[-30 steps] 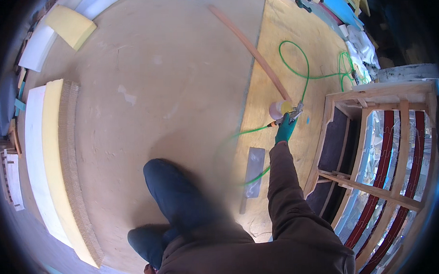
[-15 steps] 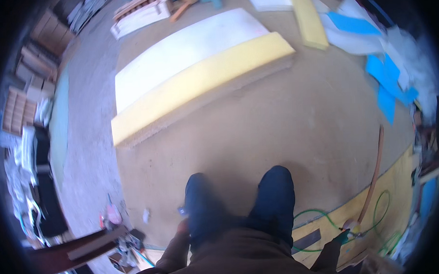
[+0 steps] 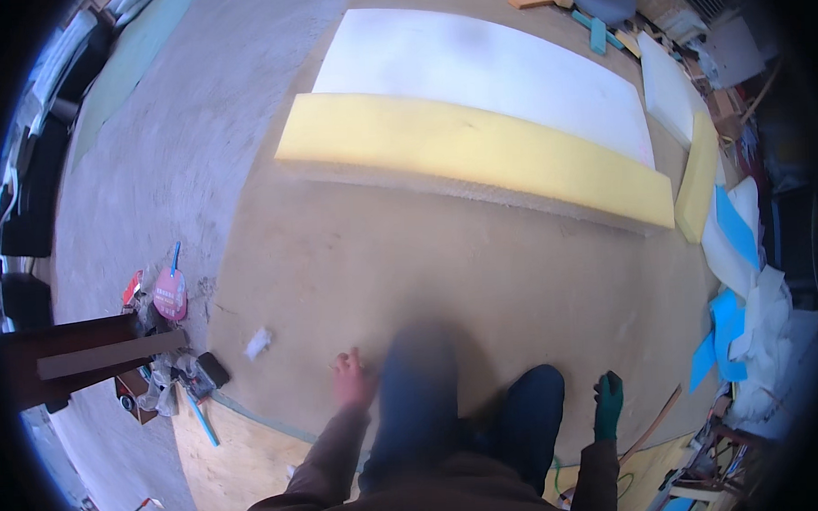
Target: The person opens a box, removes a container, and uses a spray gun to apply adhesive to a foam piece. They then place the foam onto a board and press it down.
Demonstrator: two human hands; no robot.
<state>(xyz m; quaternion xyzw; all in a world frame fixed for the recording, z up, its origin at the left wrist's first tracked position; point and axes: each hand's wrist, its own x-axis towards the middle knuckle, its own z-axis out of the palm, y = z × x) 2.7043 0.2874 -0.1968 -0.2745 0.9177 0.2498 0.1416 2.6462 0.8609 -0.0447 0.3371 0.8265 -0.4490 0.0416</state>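
My left hand (image 3: 349, 380) is bare and reaches out low beside my left knee, its fingers slightly apart with nothing in them. A dark green glove with blackish fingertips covers my right hand (image 3: 609, 405), off to the right of my right knee. Its fingers are loosely bent and apart, and I see nothing in them. Ahead of both hands lies a long yellow foam strip (image 3: 473, 154), along the near edge of a wide white foam sheet (image 3: 484, 68). Nearest the left hand is a small white scrap (image 3: 259, 343).
A brown board (image 3: 409, 255) covers the floor. At the right lie another yellow foam piece (image 3: 697, 178), blue sheets (image 3: 729, 330) and a thin wooden strip (image 3: 651, 424). At the left are a pink hand fan (image 3: 171, 293), a dark red beam (image 3: 79, 344) and tools.
The view has swung to the right. My right hand has come away from the green hose and what it was at there, and forward. My left hand has moved out ahead beside the knee.
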